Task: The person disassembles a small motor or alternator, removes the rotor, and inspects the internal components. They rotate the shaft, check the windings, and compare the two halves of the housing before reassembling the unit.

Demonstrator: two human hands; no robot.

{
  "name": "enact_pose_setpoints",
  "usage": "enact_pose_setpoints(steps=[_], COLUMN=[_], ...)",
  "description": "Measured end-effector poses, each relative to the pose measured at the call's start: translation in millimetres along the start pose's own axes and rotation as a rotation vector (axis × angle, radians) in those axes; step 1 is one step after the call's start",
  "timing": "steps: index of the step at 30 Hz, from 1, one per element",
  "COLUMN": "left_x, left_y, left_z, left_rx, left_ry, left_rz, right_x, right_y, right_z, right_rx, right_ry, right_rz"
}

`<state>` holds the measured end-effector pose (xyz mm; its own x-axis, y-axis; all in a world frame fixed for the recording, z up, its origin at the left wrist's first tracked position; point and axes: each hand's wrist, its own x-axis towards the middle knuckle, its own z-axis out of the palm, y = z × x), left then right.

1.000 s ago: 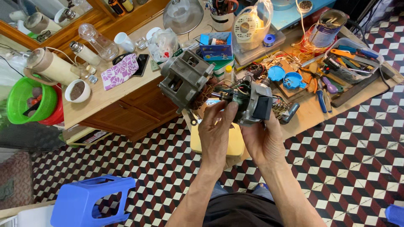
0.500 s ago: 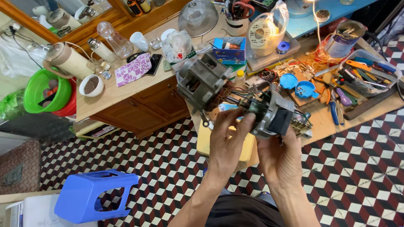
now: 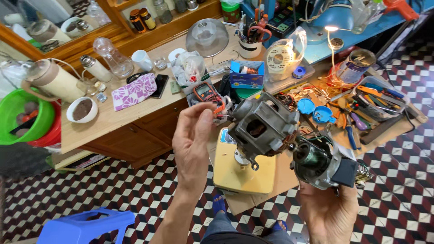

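far left: a green bowl (image 3: pixel 20 116) and a white bowl of brown powder (image 3: pixel 82 109) sit on the wooden table (image 3: pixel 113 119), well apart from both hands; a blue plastic stool (image 3: pixel 83 226) stands on the checkered floor below.
left hand: the left hand (image 3: pixel 195 138) is raised in front of the table edge, back toward the camera, fingers loosely curled with thumb and forefinger drawn toward each other near an orange meter (image 3: pixel 204 91); whether they pinch something small i cannot tell.
gap: the left hand stands just beside the grey motor housing (image 3: pixel 262 129), to that housing's left, apart from it and not touching.
motor housing: blocky grey metal frame with an open window in its near face, tilted, its long axis running from upper left down to lower right, above a yellow flat appliance (image 3: pixel 244 169) lying at the table's front.
rotor end: at the lower right of that axis the shaft meets a round drum-shaped motor part (image 3: pixel 316 162) with a dark block on its side; the two pieces look joined along the one line, though the joint itself is partly hidden.
right hand: the right hand (image 3: pixel 330 212) grips the drum-shaped part from underneath, palm up, fingers wrapped round its base; this hand carries the whole assembly and is the nearer one to it.
right side: blue caps (image 3: pixel 316 110), pliers and screwdrivers (image 3: pixel 361 108) lie scattered on the table behind the assembly, near but untouched.
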<state>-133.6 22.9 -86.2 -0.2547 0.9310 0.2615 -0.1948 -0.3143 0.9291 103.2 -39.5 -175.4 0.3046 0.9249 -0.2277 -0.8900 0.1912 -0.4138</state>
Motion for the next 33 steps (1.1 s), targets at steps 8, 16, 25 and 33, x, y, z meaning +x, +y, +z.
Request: enact_pose_setpoints(steps=[8, 16, 25, 33], left_x=[24.6, 11.9, 16.7, 8.3], left_y=[-15.5, -22.7, -24.7, -35.9], left_z=[25.3, 28.5, 30.1, 40.7], left_rx=[-0.275, -0.24, -0.386, -0.325], left_ry=[-0.381, -0.361, -0.569, -0.405], left_rz=[-0.231, -0.209, -0.151, -0.064], right_x=[-12.7, -20.3, -20.2, -7.8], right_y=[-8.3, -7.8, -14.7, -23.6], right_z=[10.6, 8.5, 2.8, -3.6], right_rx=[-0.122, -0.073, -0.019, -0.061], right_ry=[0.151, 0.231, 0.234, 0.226], right_rz=[-0.14, -0.15, -0.131, -0.09])
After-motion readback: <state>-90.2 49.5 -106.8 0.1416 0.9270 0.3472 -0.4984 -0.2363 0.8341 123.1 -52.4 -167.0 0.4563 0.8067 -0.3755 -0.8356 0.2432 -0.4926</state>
